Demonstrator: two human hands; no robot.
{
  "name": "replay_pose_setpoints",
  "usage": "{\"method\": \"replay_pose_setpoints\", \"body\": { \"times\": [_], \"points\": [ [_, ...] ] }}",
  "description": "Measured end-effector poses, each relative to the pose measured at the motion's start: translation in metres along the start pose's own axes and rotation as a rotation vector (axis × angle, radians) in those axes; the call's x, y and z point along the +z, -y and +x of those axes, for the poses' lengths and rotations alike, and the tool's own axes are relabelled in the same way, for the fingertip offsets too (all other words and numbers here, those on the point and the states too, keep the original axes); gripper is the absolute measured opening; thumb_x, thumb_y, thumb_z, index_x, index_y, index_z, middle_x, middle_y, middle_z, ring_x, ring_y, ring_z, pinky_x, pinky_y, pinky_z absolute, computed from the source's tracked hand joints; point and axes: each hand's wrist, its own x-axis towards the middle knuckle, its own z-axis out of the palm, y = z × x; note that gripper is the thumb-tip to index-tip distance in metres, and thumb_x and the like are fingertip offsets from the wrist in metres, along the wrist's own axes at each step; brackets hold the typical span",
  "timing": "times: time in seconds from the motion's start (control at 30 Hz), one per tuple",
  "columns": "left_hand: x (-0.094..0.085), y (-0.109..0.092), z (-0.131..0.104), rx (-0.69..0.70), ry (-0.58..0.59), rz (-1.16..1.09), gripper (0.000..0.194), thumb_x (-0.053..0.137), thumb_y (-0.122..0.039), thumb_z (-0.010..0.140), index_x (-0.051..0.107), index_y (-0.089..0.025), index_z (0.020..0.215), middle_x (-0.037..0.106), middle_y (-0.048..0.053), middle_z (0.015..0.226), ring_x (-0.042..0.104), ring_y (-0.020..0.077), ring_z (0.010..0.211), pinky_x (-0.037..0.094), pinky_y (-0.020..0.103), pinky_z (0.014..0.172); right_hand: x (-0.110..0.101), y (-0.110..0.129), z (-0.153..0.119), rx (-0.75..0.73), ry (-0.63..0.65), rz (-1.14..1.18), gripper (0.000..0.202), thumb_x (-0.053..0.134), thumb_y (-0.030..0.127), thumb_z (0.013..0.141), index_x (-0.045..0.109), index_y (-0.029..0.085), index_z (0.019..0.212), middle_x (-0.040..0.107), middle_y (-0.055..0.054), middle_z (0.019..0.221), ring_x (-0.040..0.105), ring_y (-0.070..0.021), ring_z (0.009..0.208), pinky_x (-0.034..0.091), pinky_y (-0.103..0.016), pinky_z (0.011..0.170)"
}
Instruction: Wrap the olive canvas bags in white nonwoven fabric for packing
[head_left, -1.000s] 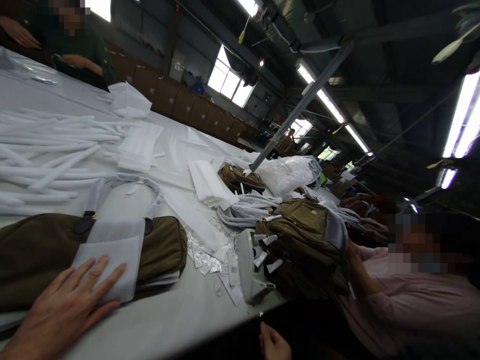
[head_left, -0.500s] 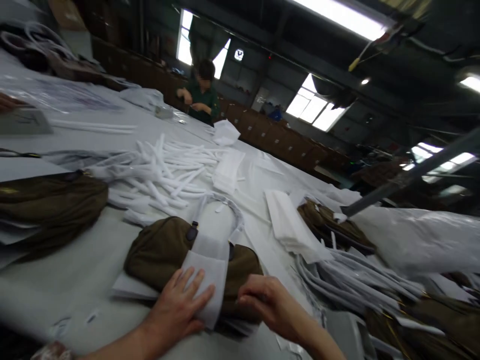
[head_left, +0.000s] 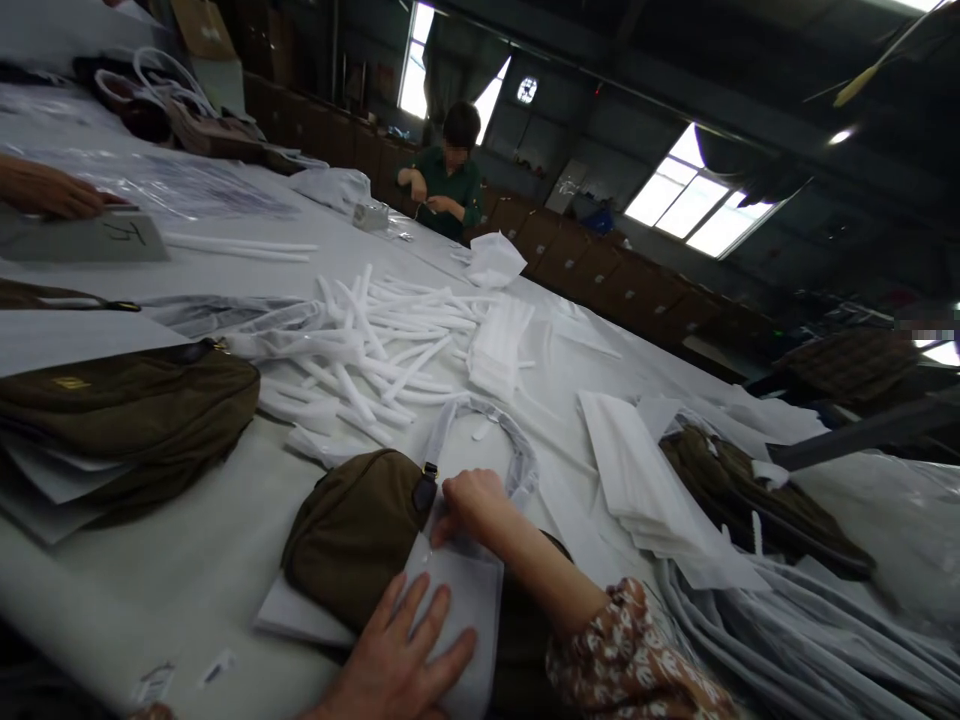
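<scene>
An olive-brown bag (head_left: 345,540) lies in front of me, its handle (head_left: 521,450) wrapped in clear plastic and arching away. A white foam-like sheet (head_left: 461,590) is draped over the bag's middle. Flat on that sheet, fingers spread, rests my left hand (head_left: 409,655). My right hand (head_left: 476,505) is closed at the sheet's upper end, between the handle's ends. Its fingertips point down; whatever they may pinch is hidden. White paper (head_left: 300,610) sticks out under the bag's left side.
Another olive bag (head_left: 135,420) lies left, near another person's hand (head_left: 56,190) on a grey board (head_left: 82,235). White tubes (head_left: 382,340) are heaped beyond. Stacked white sheets (head_left: 637,470) and grey wrapped strips (head_left: 795,620) lie right. A person (head_left: 450,180) works across the table.
My right hand has moved from the bag's right side up and left to the sheet's upper end. My left hand stays on the sheet. The view has turned left.
</scene>
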Motion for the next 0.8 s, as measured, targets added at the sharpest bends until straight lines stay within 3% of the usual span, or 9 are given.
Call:
{"method": "replay_pose_setpoints", "body": {
  "times": [0.1, 0.2, 0.3, 0.4, 0.47, 0.53, 0.63, 0.7, 0.8],
  "points": [
    [-0.017, 0.003, 0.008, 0.001, 0.022, 0.005, 0.088, 0.078, -0.054, 0.063, 0.038, -0.034, 0.139, 0.05, 0.021, 0.134, 0.036, 0.0516, 0.127, 0.017, 0.08, 0.094, -0.003, -0.011, -0.02, 0.129, -0.082, 0.04, 0.053, 0.068, 0.061, 0.071, 0.065, 0.017, 0.101, 0.071, -0.012, 0.088, 0.067, -0.0277, 0.083, 0.047, -0.032, 0.069],
    [-0.029, 0.009, 0.01, 0.08, 0.014, -0.022, 0.08, 0.068, -0.065, 0.068, 0.04, -0.036, 0.137, 0.054, 0.015, 0.126, 0.03, 0.0487, 0.132, 0.005, 0.08, 0.098, 0.002, -0.025, -0.084, 0.258, -0.303, 0.237, 0.036, 0.05, 0.051, 0.089, 0.062, 0.02, 0.103, 0.071, -0.007, 0.091, 0.066, -0.0204, 0.082, 0.045, -0.028, 0.071],
    [-0.03, 0.011, 0.003, 0.111, 0.013, -0.039, 0.069, 0.056, -0.067, 0.077, 0.038, -0.04, 0.138, 0.054, 0.01, 0.126, 0.038, 0.0421, 0.129, 0.014, 0.073, 0.103, 0.023, -0.047, -0.193, 0.489, -0.598, 0.553, 0.037, 0.045, 0.053, 0.089, 0.065, 0.021, 0.087, 0.07, -0.004, 0.083, 0.064, -0.0176, 0.074, 0.045, -0.025, 0.07],
    [-0.02, 0.01, -0.006, 0.066, -0.044, 0.005, 0.059, 0.057, -0.057, 0.082, 0.041, -0.043, 0.136, 0.054, 0.007, 0.129, 0.039, 0.039, 0.128, 0.022, 0.065, 0.104, 0.059, -0.07, -0.322, 0.975, -0.825, 0.717, 0.049, 0.052, 0.064, 0.076, 0.069, 0.019, 0.086, 0.071, -0.006, 0.077, 0.064, -0.0209, 0.072, 0.047, -0.027, 0.067],
    [-0.01, 0.011, -0.009, 0.087, -0.095, 0.039, 0.055, 0.06, -0.05, 0.082, 0.044, -0.043, 0.134, 0.055, 0.007, 0.128, 0.04, 0.0383, 0.128, 0.023, 0.063, 0.105, 0.089, -0.08, -0.399, 1.305, -0.926, 0.76, 0.059, 0.057, 0.069, 0.063, 0.071, 0.017, 0.087, 0.073, -0.009, 0.082, 0.066, -0.0261, 0.079, 0.049, -0.03, 0.07],
    [-0.001, 0.014, -0.011, 0.137, -0.128, 0.063, 0.054, 0.061, -0.047, 0.082, 0.045, -0.043, 0.134, 0.056, 0.007, 0.126, 0.042, 0.0387, 0.126, 0.023, 0.063, 0.105, 0.119, -0.087, -0.454, 1.512, -0.903, 0.803, 0.059, 0.063, 0.068, 0.05, 0.073, 0.017, 0.077, 0.074, -0.011, 0.082, 0.066, -0.0315, 0.087, 0.049, -0.034, 0.075],
    [0.007, 0.018, -0.012, 0.171, -0.146, 0.087, 0.056, 0.06, -0.048, 0.082, 0.043, -0.044, 0.135, 0.057, 0.007, 0.127, 0.043, 0.0384, 0.126, 0.025, 0.062, 0.104, 0.154, -0.09, -0.487, 1.558, -0.78, 0.982, 0.054, 0.067, 0.066, 0.044, 0.073, 0.017, 0.064, 0.074, -0.012, 0.079, 0.065, -0.0336, 0.092, 0.048, -0.035, 0.078],
    [0.008, 0.018, -0.014, 0.172, -0.16, 0.102, 0.056, 0.059, -0.049, 0.084, 0.04, -0.045, 0.136, 0.057, 0.005, 0.126, 0.044, 0.0378, 0.125, 0.027, 0.061, 0.103, 0.166, -0.088, -0.487, 1.512, -0.715, 1.104, 0.056, 0.066, 0.067, 0.046, 0.075, 0.015, 0.066, 0.074, -0.011, 0.079, 0.065, -0.0302, 0.089, 0.048, -0.032, 0.074],
    [0.008, 0.018, -0.015, 0.178, -0.173, 0.123, 0.055, 0.057, -0.046, 0.086, 0.038, -0.046, 0.137, 0.058, 0.003, 0.126, 0.045, 0.0369, 0.124, 0.029, 0.06, 0.102, 0.167, -0.086, -0.477, 1.452, -0.697, 1.206, 0.056, 0.068, 0.065, 0.048, 0.076, 0.014, 0.071, 0.072, -0.008, 0.076, 0.063, -0.023, 0.076, 0.044, -0.027, 0.061]
  ]
}}
